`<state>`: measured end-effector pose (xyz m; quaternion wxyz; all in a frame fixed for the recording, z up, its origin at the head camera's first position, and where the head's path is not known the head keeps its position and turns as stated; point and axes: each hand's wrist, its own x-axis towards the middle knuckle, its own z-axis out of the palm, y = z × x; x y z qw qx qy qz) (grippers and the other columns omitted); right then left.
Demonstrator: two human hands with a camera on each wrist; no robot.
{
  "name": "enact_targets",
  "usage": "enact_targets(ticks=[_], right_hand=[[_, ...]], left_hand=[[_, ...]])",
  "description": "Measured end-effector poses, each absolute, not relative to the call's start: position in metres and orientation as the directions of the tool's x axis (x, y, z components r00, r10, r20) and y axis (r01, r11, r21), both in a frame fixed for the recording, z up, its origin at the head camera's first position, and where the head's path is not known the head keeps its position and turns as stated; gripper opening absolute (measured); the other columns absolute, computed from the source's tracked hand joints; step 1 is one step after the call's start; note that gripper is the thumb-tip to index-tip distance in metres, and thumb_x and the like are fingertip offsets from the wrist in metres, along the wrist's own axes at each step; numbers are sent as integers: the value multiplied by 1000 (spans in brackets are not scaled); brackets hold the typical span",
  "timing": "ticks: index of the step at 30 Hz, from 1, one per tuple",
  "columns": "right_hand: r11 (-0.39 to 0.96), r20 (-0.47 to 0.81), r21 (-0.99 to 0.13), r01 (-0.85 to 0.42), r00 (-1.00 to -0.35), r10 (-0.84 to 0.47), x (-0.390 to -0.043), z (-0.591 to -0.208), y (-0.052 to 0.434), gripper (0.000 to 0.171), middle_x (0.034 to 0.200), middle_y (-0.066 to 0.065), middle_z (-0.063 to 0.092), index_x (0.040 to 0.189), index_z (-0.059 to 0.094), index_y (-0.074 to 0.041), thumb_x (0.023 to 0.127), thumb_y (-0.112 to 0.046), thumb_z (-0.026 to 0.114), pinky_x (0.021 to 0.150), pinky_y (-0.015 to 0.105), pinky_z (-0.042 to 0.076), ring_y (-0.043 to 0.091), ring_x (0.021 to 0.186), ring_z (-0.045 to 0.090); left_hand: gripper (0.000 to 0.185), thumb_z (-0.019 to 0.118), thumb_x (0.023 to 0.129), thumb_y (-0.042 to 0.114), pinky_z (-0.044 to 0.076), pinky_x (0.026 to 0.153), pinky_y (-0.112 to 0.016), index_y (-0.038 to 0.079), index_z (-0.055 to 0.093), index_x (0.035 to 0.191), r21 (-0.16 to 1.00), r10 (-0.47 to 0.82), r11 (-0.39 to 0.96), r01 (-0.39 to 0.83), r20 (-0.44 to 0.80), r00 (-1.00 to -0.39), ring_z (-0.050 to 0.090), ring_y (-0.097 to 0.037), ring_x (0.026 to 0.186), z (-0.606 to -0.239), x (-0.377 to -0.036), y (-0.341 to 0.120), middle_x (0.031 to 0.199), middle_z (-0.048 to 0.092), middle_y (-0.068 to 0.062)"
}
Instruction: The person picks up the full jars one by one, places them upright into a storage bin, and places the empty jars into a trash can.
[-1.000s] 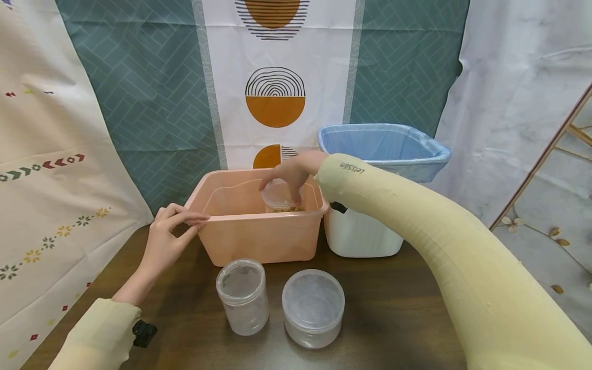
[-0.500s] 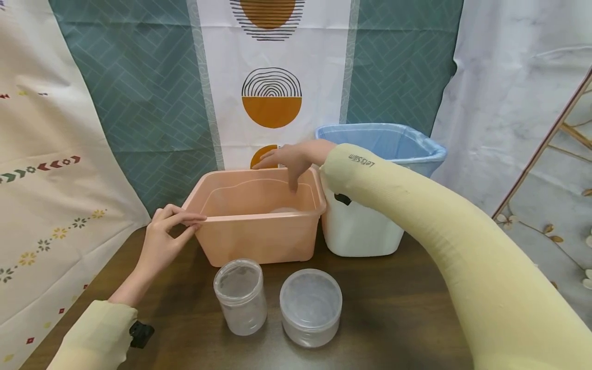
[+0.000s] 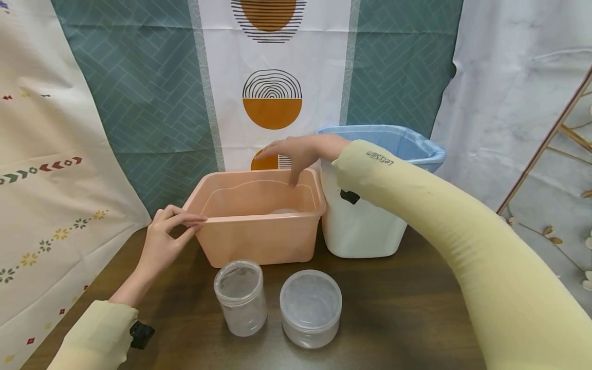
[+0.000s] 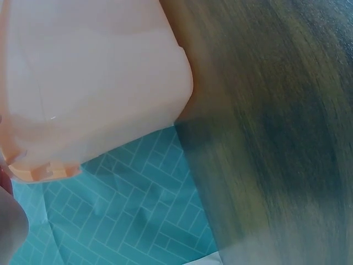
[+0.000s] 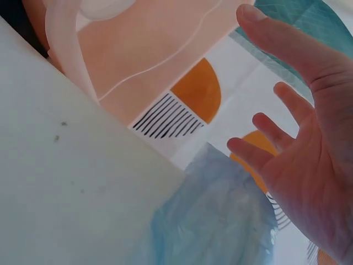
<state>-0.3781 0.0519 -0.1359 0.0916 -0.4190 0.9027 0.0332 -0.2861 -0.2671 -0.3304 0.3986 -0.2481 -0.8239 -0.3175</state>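
My left hand pinches the near left rim corner of the peach plastic basin, fingers over the rim and thumb outside. Only a bit of that hand shows at the edge of the left wrist view. Above the basin's right rear part hovers my right hand, fingers spread and holding nothing. The right wrist view shows its palm and extended fingers. Inside the basin sits a clear round tub, mostly hidden by the front wall. In front stand a tall clear jar and a low, wide clear jar.
A white bin with a blue liner bag stands right beside the basin, under my right forearm. Patterned cloth hangs behind. Dark wooden table extends around the jars.
My right hand has let go of the tub inside the basin and risen up and slightly right. The tub now sits lower in the basin. My left hand stays on the rim.
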Motion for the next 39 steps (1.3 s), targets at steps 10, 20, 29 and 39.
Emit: enact_targets(ticks=[10, 20, 29, 39], right_hand=[[667, -115, -114, -737, -657, -745, -363, -118, 68, 90, 166, -8, 19, 156, 26, -35, 84, -25, 78, 124, 46, 21, 18, 154, 16], [642, 46, -133, -755, -651, -757, -346, -112, 92, 82, 163, -3, 28, 154, 33, -30, 85, -34, 77, 121, 48, 27, 21, 150, 25], [565, 361, -77, -821, -551, -752, -322, -119, 122, 57, 143, 0, 55, 141, 55, -22, 88, -34, 73, 104, 45, 46, 20, 128, 50], [559, 652, -69, -826, -461, -602, -308, -144, 167, 39, 122, 6, 67, 126, 68, -16, 88, -21, 75, 97, 44, 49, 23, 115, 57]], left_hand=[[31, 78, 73, -9, 24, 72, -23, 11, 80, 97, 313, 173, 661, 682, 821, -545, 35, 0, 82, -330, -284, -268, 91, 61, -1], [31, 78, 74, -9, 24, 72, -24, 11, 80, 97, 310, 171, 676, 668, 816, -552, 34, 1, 83, -330, -284, -268, 91, 60, 0], [30, 78, 73, -10, 24, 72, -24, 10, 79, 97, 308, 169, 682, 663, 816, -553, 34, 1, 83, -331, -286, -269, 91, 60, 0], [30, 78, 74, -10, 24, 72, -24, 9, 79, 97, 309, 167, 677, 668, 819, -548, 33, 1, 83, -331, -284, -268, 91, 60, -1]])
